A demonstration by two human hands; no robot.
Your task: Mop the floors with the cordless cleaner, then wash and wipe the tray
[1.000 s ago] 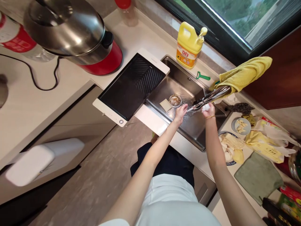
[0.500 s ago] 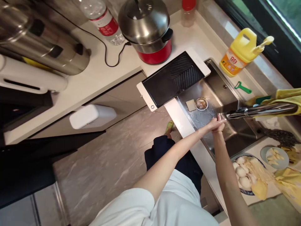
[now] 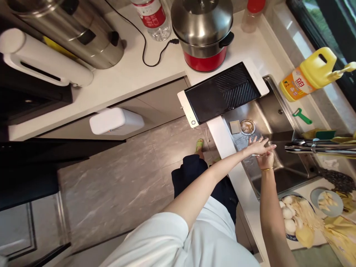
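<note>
Over the steel sink (image 3: 289, 178), my left hand (image 3: 258, 146) is palm down with its fingers spread, and I see nothing held in it. My right hand (image 3: 266, 160), with a gold bracelet at the wrist, lies against it from below. Its fingers are largely hidden by the left hand, so their closing cannot be made out. A small pale sliver shows between the two hands, too small to name. Close by on the right is the chrome faucet (image 3: 308, 148). Beyond my hands, a small bowl of food (image 3: 247, 127) sits beside a cream square piece (image 3: 235, 127).
A black griddle (image 3: 219, 94) bridges the counter gap and sink corner. Behind stand a red-based pot (image 3: 205, 61) and a water bottle (image 3: 155, 22). A yellow detergent jug (image 3: 308, 76) and green peeler (image 3: 303, 116) lie right. Mushrooms (image 3: 289, 218) fill a plate near my right arm.
My hands were clasped together by the faucet tip. Now they are a little apart from it, and the left hand's fingers have spread. The whole view has shifted.
</note>
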